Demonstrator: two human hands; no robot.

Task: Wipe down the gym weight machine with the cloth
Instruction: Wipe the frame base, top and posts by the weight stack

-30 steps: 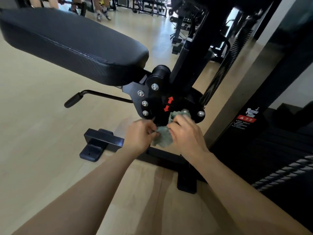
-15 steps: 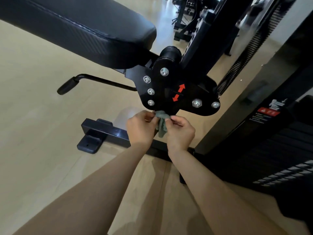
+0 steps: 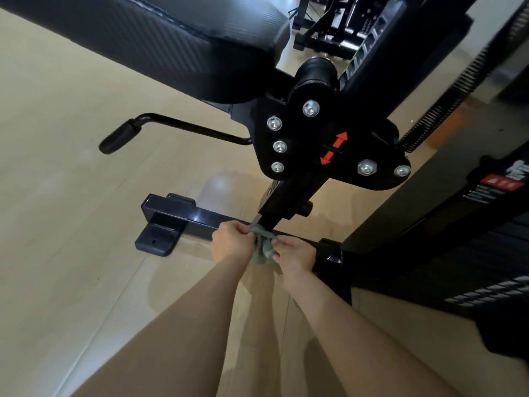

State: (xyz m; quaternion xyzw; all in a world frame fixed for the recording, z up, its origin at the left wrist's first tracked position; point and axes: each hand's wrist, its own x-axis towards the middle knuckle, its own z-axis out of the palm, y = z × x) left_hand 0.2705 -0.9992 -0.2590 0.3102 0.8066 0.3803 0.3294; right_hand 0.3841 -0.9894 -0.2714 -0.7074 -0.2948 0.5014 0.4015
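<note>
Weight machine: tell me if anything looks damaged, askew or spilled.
Nothing stands out. The bolted plate, padded seat and base bar look intact; both hands grip the cloth at the post's foot.

Two hands: left hand (image 3: 232,242), right hand (image 3: 294,255); one cloth (image 3: 264,244); six bolts (image 3: 311,108).
</note>
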